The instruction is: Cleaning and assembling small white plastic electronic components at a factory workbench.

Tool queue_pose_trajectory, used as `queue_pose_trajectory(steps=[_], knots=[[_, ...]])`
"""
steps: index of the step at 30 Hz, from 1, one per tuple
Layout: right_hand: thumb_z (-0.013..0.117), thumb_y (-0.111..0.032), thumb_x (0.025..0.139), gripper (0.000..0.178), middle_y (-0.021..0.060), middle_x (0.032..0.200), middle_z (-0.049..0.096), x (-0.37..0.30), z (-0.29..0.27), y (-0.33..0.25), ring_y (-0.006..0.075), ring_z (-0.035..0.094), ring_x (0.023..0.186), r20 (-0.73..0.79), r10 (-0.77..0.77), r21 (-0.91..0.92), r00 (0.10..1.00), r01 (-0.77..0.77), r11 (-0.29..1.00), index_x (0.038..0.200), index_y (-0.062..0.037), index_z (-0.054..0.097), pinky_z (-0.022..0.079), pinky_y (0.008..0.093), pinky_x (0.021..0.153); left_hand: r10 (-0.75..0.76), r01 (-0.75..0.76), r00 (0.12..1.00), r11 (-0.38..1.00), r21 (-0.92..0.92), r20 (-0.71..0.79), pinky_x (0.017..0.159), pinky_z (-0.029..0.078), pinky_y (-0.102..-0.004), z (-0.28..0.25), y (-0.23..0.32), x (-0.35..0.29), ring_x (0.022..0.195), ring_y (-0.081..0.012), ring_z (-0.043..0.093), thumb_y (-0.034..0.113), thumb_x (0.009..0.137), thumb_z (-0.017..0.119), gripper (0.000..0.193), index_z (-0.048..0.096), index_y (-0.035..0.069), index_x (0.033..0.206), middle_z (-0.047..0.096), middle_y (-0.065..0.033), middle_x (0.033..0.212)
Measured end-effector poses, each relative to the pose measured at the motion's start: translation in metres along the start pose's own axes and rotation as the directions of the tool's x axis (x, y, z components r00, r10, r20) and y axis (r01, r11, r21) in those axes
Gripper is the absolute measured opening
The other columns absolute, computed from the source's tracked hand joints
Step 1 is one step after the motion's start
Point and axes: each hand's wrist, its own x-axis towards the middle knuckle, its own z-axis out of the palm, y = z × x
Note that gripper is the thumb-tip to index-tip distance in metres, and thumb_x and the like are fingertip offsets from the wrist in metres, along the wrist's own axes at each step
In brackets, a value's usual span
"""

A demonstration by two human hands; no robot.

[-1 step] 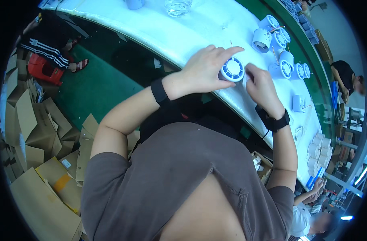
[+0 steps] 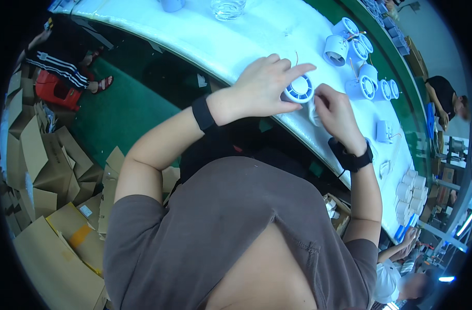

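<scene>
Slightly lower now, the right hand (image 2: 336,111) curls beside the round white fan unit (image 2: 299,89), exposing pale material (image 2: 313,113); its grip cannot be determined. Left hand (image 2: 261,88), part-open, clasps the unit near the table (image 2: 267,36) edge, apparently supporting it alone.

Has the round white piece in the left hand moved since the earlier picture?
No, not noticeably: the round white piece in the left hand sits about where it did against the white cylinders clustered on the table; no direction stands out.
</scene>
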Motion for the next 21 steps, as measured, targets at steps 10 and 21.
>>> queue_pose_trajectory(steps=[10,21], knots=[[0.052,-0.007,0.076,0.013,0.0057,0.075,0.055,0.0,-0.009,-0.064,0.0159,0.053,0.065,-0.559,-0.056,0.142,0.827,0.163,0.976,0.087,-0.0007,0.054,0.041,0.0248,0.056,-0.185,0.17,0.98,0.968,-0.183,-0.068,0.05,0.044,-0.0315,0.005,-0.009,0.007,0.053,-0.0284,0.055,0.047,0.076,0.046,0.052,0.049,-0.004,0.087,0.054,-0.0147,0.057],[0.036,-0.023,0.087,0.031,0.0088,0.077,0.057,0.0,-0.005,-0.052,0.0179,0.055,0.068,0.358,0.242,0.934,0.902,-0.349,-0.08,0.095,0.0036,0.05,0.043,0.0307,0.06,-0.014,-0.137,0.912,0.932,-0.335,-0.411,0.052,0.039,-0.0302,-0.017,0.016,-0.002,0.057,-0.022,0.052,0.035,0.086,0.02,0.043,0.047,0.001,0.087,0.052,-0.0089,0.062]])
